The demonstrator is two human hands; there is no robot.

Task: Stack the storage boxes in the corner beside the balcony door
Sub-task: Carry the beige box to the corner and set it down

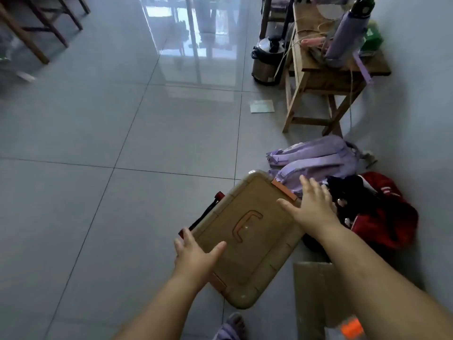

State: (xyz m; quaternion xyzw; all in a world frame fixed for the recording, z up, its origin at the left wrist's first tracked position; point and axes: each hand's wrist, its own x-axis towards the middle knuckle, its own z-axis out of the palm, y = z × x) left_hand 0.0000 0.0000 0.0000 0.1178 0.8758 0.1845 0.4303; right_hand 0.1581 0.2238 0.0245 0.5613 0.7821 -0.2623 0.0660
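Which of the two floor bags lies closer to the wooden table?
The purple backpack, lying just in front of the wooden table; the red bag lies farther from it.

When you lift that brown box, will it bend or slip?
Probably stiff: the storage box looks moulded from hard plastic. It looks smooth, so it might slip; the left hand and right hand reach opposite edges.
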